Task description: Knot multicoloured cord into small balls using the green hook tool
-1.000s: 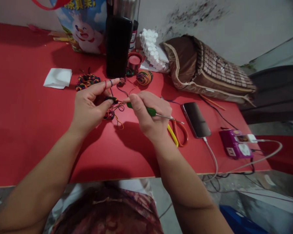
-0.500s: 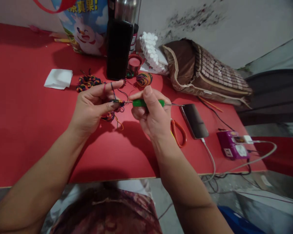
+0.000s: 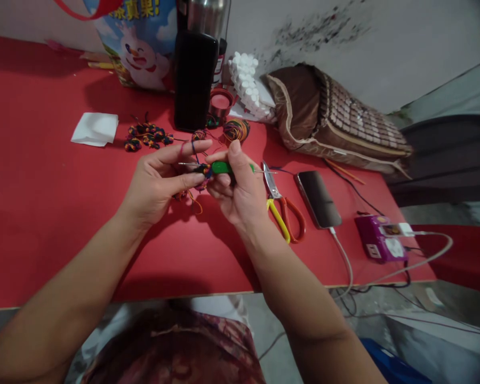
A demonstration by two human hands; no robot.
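Note:
My right hand (image 3: 240,186) is closed around the green handle of a crochet hook (image 3: 221,168). The hook's thin metal tip sticks out to the left, past the work. Pinched between the thumb and fingers of my left hand (image 3: 156,178) is a small piece of multicoloured crochet work (image 3: 203,176). Dark and pinkish yarn loops over my raised left index finger. A loose orange yarn end hangs below the piece. Behind the hands lie a ball of variegated yarn (image 3: 237,130) and a cluster of knotted crochet pieces (image 3: 149,135).
Scissors (image 3: 282,208) with red and yellow handles lie right of my right hand, beside a charging phone (image 3: 318,199). A purple power box (image 3: 382,238) sits near the right edge. A black upright phone-like object (image 3: 196,82), a brown cushion (image 3: 340,117) and white paper (image 3: 95,129) are farther back.
My right hand has moved left, pushing the hook further through the crochet work, so its tip now shows beyond it. My left hand has shifted slightly right. More of the scissors is visible.

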